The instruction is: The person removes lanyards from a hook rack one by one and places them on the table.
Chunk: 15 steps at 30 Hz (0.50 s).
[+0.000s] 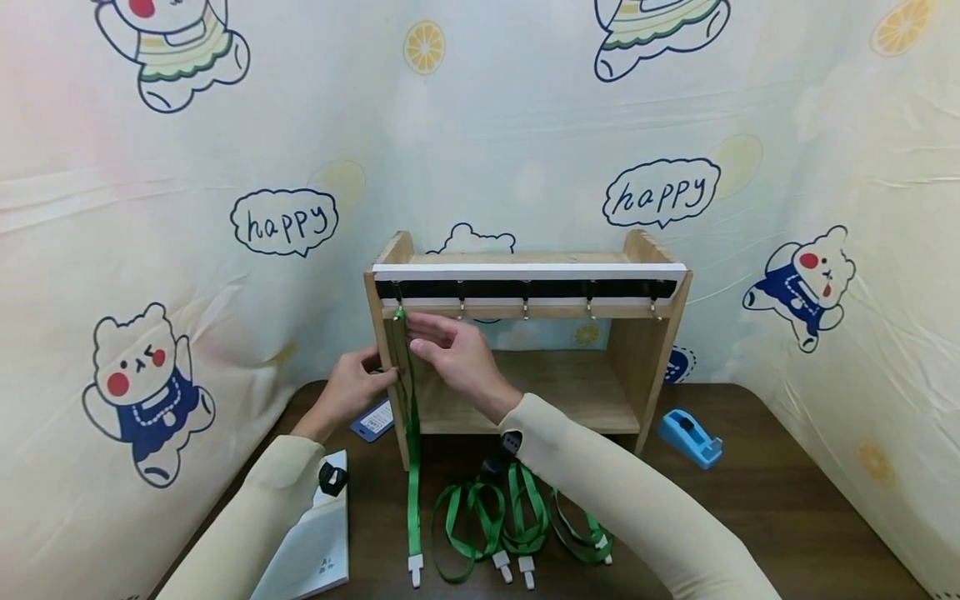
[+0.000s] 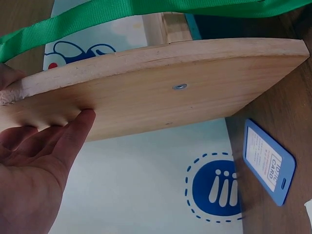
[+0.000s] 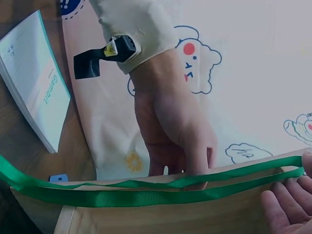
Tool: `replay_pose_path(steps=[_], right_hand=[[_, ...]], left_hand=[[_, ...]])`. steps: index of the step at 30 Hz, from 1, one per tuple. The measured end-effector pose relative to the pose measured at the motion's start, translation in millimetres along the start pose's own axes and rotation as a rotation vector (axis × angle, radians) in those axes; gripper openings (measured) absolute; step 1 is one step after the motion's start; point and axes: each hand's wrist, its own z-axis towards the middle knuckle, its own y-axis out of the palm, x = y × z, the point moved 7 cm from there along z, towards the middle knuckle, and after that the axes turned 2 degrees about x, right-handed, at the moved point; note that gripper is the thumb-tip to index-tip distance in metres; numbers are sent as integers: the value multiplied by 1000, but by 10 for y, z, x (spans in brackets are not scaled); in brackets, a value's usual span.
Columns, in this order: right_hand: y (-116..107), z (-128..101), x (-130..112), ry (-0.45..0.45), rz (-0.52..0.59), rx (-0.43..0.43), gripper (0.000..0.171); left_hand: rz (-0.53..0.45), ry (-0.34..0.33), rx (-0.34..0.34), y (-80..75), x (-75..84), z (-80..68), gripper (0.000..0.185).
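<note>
A green lanyard (image 1: 414,483) hangs from the leftmost hook of a wooden shelf (image 1: 647,367), its white clip (image 1: 416,570) low over the table. My left hand (image 1: 352,387) grips the shelf's left side panel, thumb at the front edge and fingers on the outer face (image 2: 170,105). Near the top of the hanging lanyard is my right hand (image 1: 461,358), its fingers extended beside the strap and the thumb apart. In the right wrist view, both strands of the strap (image 3: 136,196) run up to the right hand (image 3: 287,204) at the frame's edge.
Several metal hooks line the black strip (image 1: 491,289) along the shelf front. Coiled green lanyards (image 1: 528,533) lie before the shelf. A blue card holder (image 1: 373,419) and a white book (image 1: 318,533) are at left, a blue tape dispenser (image 1: 690,437) at right.
</note>
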Motion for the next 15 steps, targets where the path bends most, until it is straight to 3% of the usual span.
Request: replay_pose_path(steps=[15], right_hand=[[150, 44, 7, 77, -66, 103, 36]], left_hand=[[-9, -32, -9, -3, -21, -6, 47]])
